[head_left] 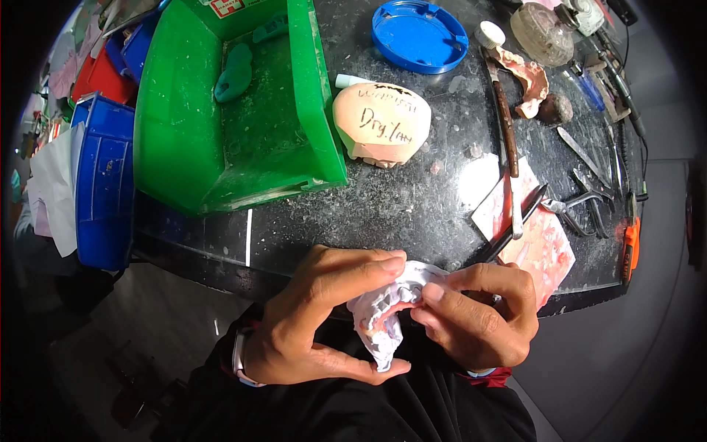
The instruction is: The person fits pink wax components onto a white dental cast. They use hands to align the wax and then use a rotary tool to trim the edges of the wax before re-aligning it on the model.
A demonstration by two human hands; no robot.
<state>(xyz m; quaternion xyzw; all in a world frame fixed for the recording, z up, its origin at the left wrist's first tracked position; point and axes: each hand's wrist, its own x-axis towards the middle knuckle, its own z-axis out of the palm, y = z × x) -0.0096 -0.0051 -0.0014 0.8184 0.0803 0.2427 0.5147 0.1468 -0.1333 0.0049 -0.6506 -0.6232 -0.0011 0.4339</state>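
A white dental cast [383,340] with tooth shapes and a pinkish-red strip along its inner edge is in front of me, just past the table's near edge. My left hand [313,317] is closed around it from the left, fingers along the top and thumb under its lower tip. At the cast's right end, my right hand [486,313] pinches with thumb and fingertips pressed to the tooth row. Whether a small piece sits between those right fingertips is hidden.
A green bin [313,110] with teal pieces inside stands at the far left, a blue bin [107,191] beside it. Behind my hands sit a peach-coloured plaster model [383,121] and a blue round lid [420,37]. Rightward lie a wood-handled wax knife [505,125], pliers [582,208] and a pink-stained sheet [549,258].
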